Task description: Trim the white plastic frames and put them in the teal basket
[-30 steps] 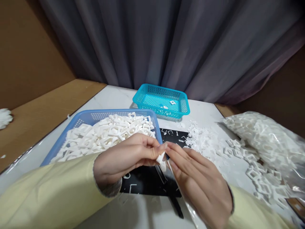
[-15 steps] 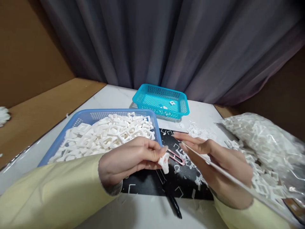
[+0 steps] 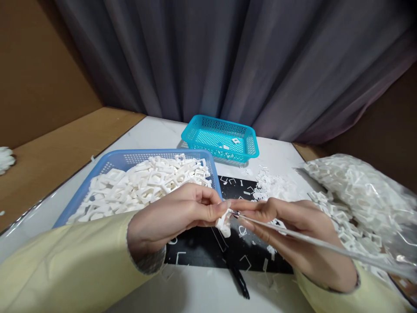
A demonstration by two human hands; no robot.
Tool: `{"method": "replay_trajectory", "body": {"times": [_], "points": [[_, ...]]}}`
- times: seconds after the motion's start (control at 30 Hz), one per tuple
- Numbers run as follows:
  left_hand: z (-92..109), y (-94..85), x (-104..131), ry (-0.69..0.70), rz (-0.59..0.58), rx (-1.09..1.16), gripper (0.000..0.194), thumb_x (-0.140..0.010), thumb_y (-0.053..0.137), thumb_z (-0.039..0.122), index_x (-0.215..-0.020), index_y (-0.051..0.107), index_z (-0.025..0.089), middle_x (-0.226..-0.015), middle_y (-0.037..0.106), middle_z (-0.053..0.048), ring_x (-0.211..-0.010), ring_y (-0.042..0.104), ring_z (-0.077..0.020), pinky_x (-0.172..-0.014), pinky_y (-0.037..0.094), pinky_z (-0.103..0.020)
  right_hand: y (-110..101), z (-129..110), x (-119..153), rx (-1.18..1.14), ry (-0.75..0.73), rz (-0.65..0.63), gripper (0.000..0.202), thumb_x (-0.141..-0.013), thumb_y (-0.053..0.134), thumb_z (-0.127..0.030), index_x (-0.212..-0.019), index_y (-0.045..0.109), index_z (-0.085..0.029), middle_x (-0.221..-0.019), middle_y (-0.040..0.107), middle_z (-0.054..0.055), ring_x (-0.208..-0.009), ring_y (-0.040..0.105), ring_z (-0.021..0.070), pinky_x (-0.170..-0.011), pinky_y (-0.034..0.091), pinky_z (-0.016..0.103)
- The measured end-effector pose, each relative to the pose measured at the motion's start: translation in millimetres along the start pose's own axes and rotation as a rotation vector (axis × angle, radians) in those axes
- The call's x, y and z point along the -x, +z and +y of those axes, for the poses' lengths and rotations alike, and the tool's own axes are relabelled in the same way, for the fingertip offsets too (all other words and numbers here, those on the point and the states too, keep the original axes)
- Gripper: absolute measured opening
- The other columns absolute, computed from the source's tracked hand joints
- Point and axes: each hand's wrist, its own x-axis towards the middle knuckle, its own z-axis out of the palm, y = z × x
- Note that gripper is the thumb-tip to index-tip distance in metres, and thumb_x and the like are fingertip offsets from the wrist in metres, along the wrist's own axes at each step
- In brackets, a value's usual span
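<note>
My left hand pinches a small white plastic piece between thumb and fingers, above a black mat. From the right, my right hand reaches in with its fingertips close to that piece. It grips a slim tool with a small metallic tip, which meets or nearly meets the piece; its exact kind is unclear. A long pale cord or rod runs from the fingers toward the lower right. Below my hands lies a black-handled tool, its thin end on the mat.
A blue basket heaped with white plastic frames stands left. Behind is a turquoise basket with a few pieces. White scraps litter the mat and table. At right are loose frames and a clear bag full of white parts.
My right hand has moved left and closed in, bringing the tool's tip to the white piece. The pink tool seen on the mat earlier is now hidden behind my hands.
</note>
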Motion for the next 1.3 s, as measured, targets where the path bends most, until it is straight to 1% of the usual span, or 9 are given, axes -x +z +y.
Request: {"method": "replay_trajectory", "body": {"times": [0.23, 0.4, 0.57, 0.67, 0.8, 0.87, 1.0, 1.1, 1.3], "points": [[0, 0.8, 0, -0.007, 0.004, -0.035, 0.010, -0.073, 0.058, 0.018, -0.065, 0.052, 0.015, -0.065, 0.051, 0.002, -0.065, 0.046, -0.0116, -0.061, 0.029, -0.024, 2, 1, 1, 0.005, -0.015, 0.018, 0.015, -0.080, 0.057, -0.018, -0.068, 0.048, -0.019, -0.095, 0.068, -0.001, -0.053, 0.059, 0.0044, -0.045, 0.044, 0.013], [0, 0.8, 0, -0.023, -0.003, 0.018, 0.009, -0.072, 0.059, 0.015, -0.065, 0.053, 0.015, -0.066, 0.053, 0.002, -0.066, 0.048, -0.0115, -0.063, 0.031, -0.024, 5, 2, 2, -0.054, -0.041, 0.018, 0.018, -0.079, 0.057, -0.017, -0.066, 0.045, -0.020, -0.098, 0.067, 0.000, -0.068, 0.065, 0.0084, -0.054, 0.049, 0.013], [-1, -0.6, -1, -0.025, -0.005, 0.069, 0.011, -0.072, 0.059, 0.014, -0.064, 0.052, 0.013, -0.064, 0.051, 0.003, -0.064, 0.047, -0.0092, -0.062, 0.033, -0.021, 11, 1, 3, -0.053, -0.054, 0.066, 0.011, -0.080, 0.056, -0.014, -0.071, 0.052, -0.020, -0.100, 0.067, 0.001, -0.085, 0.065, 0.0137, -0.066, 0.053, 0.016], [-2, -1.3, -3, -0.011, -0.013, 0.092, 0.009, -0.074, 0.058, 0.015, -0.067, 0.053, 0.013, -0.066, 0.053, 0.002, -0.066, 0.049, -0.0098, -0.064, 0.035, -0.021, 9, -1, 2, -0.078, 0.011, 0.094, 0.009, -0.079, 0.057, -0.016, -0.072, 0.055, -0.021, -0.093, 0.069, 0.001, -0.091, 0.063, 0.0179, -0.065, 0.054, 0.018], [-2, -1.1, -3, 0.021, -0.021, 0.091, 0.011, -0.074, 0.058, 0.013, -0.064, 0.053, 0.012, -0.064, 0.053, 0.002, -0.062, 0.048, -0.0081, -0.059, 0.034, -0.019, 1, -3, 0, -0.228, 0.137, 0.003, 0.019, -0.079, 0.056, -0.019, -0.062, 0.048, -0.021, -0.079, 0.070, 0.000, -0.101, 0.058, 0.0208, -0.070, 0.054, 0.020], [-1, -0.7, -2, 0.020, -0.018, 0.085, 0.011, -0.074, 0.059, 0.013, -0.064, 0.054, 0.012, -0.063, 0.052, 0.003, -0.062, 0.047, -0.0076, -0.058, 0.033, -0.019, 0, -2, -1, -0.222, 0.140, -0.013, 0.020, -0.079, 0.057, -0.020, -0.062, 0.047, -0.021, -0.084, 0.070, 0.001, -0.099, 0.060, 0.0208, -0.069, 0.054, 0.021], [-1, -0.6, -1, 0.002, -0.022, 0.072, 0.010, -0.074, 0.059, 0.016, -0.066, 0.055, 0.013, -0.065, 0.054, 0.002, -0.064, 0.048, -0.0094, -0.062, 0.033, -0.021, 2, 0, -1, -0.184, 0.041, 0.021, 0.012, -0.079, 0.058, -0.016, -0.068, 0.053, -0.020, -0.099, 0.067, 0.003, -0.089, 0.064, 0.0160, -0.068, 0.053, 0.020], [-1, -0.8, -1, -0.011, -0.033, 0.058, 0.012, -0.075, 0.059, 0.018, -0.064, 0.054, 0.013, -0.065, 0.055, 0.001, -0.065, 0.049, -0.0108, -0.063, 0.033, -0.023, 4, 1, -2, -0.193, 0.004, 0.035, 0.007, -0.078, 0.059, -0.013, -0.073, 0.059, -0.018, -0.099, 0.067, 0.003, -0.088, 0.064, 0.0143, -0.073, 0.053, 0.021], [1, 0.2, 0, -0.025, -0.025, 0.017, 0.011, -0.074, 0.059, 0.019, -0.066, 0.055, 0.013, -0.066, 0.055, 0.000, -0.066, 0.049, -0.0121, -0.062, 0.032, -0.024, 1, 0, -3, -0.188, -0.041, 0.046, 0.008, -0.076, 0.061, -0.010, -0.079, 0.064, -0.017, -0.095, 0.068, 0.004, -0.086, 0.065, 0.0139, -0.073, 0.053, 0.019]]}}
